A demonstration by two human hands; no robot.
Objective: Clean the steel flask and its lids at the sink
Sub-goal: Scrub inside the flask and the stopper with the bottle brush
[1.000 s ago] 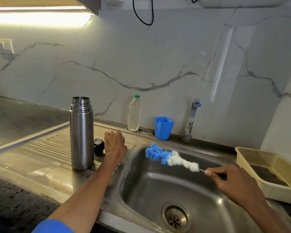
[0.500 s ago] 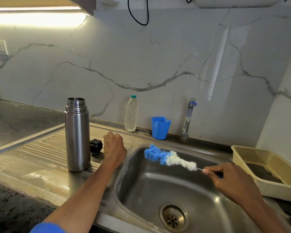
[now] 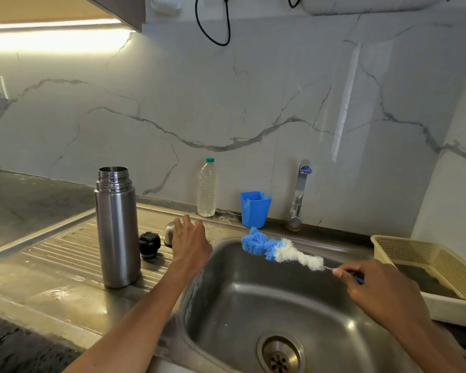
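Observation:
The steel flask (image 3: 117,227) stands upright and uncapped on the ribbed draining board (image 3: 59,251). A black inner lid (image 3: 149,244) lies just right of it. Behind that sits the steel cup lid (image 3: 169,233), partly hidden by my left hand (image 3: 190,242). That hand hovers over the steel lid with fingers spread and holds nothing. My right hand (image 3: 382,289) pinches the handle of a blue and white bottle brush (image 3: 280,249), which points left over the sink basin (image 3: 253,305).
A clear water bottle (image 3: 207,187), a blue plastic cup (image 3: 254,209) and the tap (image 3: 299,195) stand along the marble wall. A cream plastic basket (image 3: 436,267) sits right of the sink. The drain (image 3: 280,355) is at the basin's bottom.
My left hand, which was closed over the steel lid, has opened and lifted off it. The brush stays over the basin. The camera has shifted a little.

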